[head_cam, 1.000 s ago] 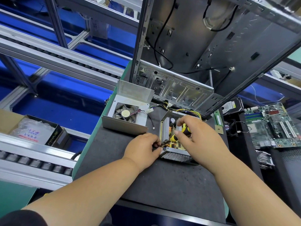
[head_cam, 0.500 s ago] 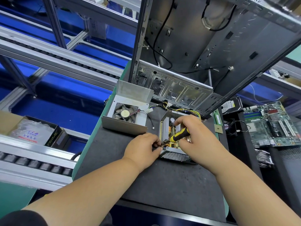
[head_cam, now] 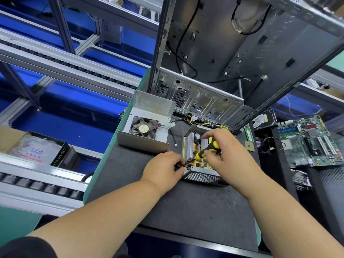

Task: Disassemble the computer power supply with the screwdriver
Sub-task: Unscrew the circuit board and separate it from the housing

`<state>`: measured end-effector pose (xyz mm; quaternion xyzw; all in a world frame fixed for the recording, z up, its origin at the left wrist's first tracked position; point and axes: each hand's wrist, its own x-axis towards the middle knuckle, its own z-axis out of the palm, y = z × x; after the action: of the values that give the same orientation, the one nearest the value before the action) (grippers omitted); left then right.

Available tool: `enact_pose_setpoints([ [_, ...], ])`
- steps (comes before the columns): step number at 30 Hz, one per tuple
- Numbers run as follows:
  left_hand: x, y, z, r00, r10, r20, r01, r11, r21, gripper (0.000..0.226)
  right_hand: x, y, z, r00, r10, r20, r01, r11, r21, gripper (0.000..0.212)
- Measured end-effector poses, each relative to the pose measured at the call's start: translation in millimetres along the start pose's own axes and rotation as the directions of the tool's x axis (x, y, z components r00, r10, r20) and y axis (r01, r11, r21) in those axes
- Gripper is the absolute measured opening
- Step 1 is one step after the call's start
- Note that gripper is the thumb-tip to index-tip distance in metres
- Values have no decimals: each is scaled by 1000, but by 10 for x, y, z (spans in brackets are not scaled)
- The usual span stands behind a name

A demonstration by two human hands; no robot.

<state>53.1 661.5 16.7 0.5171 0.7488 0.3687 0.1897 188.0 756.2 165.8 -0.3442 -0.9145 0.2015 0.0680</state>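
The opened power supply [head_cam: 200, 161] sits on the dark mat [head_cam: 186, 205] near the middle of the bench, its lid off, so that the heat sinks and yellowish circuit board inside show; its perforated near wall faces the person. The right hand [head_cam: 226, 157] reaches over the unit's right side, fingers and thumb curled round the yellow-and-black handle of the screwdriver [head_cam: 206, 150], which slants down and to the left so that its tip meets the unit's near left corner. The left hand [head_cam: 163, 170] rests on the mat against that same corner, its fingertips pinched together at the screwdriver's tip (what they pinch is too small to make out).

Just left of and beyond the unit lies the removed cover [head_cam: 145, 131], a bent metal shell with a fan [head_cam: 144, 128] mounted in it, a thin lead trailing from it across the mat. A bundle of yellow and black wires [head_cam: 214, 125] runs from the far end of the unit toward the large computer case [head_cam: 242, 53], which stands at the far edge of the bench. To the right lie a hard drive [head_cam: 263, 119], a green memory stick [head_cam: 249, 135] and a motherboard [head_cam: 309, 140]. At the left, a cardboard box [head_cam: 42, 149] sits beside a roller conveyor [head_cam: 37, 185].
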Motion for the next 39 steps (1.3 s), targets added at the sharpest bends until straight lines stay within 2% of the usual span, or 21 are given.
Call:
enact_pose_setpoints([
  [4, -7, 9, 6, 1000, 15, -6, -15, 1000, 10, 10, -4, -14, 18, 999, 9, 45, -11, 999, 39, 35],
  [8, -4, 12, 12, 1000, 10, -7, -10, 1000, 0, 10, -2, -1, 19, 999, -32, 0, 32, 998, -58, 19],
  [12, 6, 14, 7, 1000, -10, -8, 10, 999, -32, 8, 17, 19, 31, 999, -40, -6, 40, 998, -52, 18],
  [18, 11, 18, 10, 1000, -28, -7, 28, 999, -36, 7, 14, 20, 34, 999, 2, 41, -6, 995, 96, 42],
  [20, 10, 18, 10, 1000, -27, -5, 26, 999, -37, 7, 10, 19, 48, 999, 16, 41, -20, 993, 113, 41],
  [21, 10, 18, 10, 1000, -25, -4, 25, 999, -34, 7, 7, 14, 51, 1000, 14, 28, -16, 996, 90, 35],
  [23, 9, 21, 8, 1000, -24, -1, 24, 999, -28, 8, 15, 1, 31, 1000, 13, -7, -13, 998, -66, 26],
  [25, 10, 22, 5, 1000, -23, 2, 23, 999, -25, 8, 28, -11, 1, 999, 3, -52, -18, 953, -303, 35],
  [27, 10, 21, 4, 1000, -21, 2, 21, 1000, -22, 7, 48, -5, -11, 998, 8, -66, -33, 927, -374, 35],
  [30, 12, 17, 7, 1000, -17, 0, 17, 1000, -25, 7, 44, 13, 5, 998, 49, -47, -56, 984, -166, 27],
  [33, 16, 13, 10, 1000, -9, 0, 9, 1000, -22, 7, 36, 27, 30, 998, 38, -56, -38, 999, 1, 35],
  [35, 15, 5, 17, 1000, -8, -2, 8, 1000, -24, 8, 28, 36, 52, 999, 13, -51, -13, 1000, -1, 38],
  [39, 10, 4, 24, 1000, -13, -12, 13, 999, -33, 8, 9, 19, 54, 996, -14, -83, -2, 981, -193, 34],
])
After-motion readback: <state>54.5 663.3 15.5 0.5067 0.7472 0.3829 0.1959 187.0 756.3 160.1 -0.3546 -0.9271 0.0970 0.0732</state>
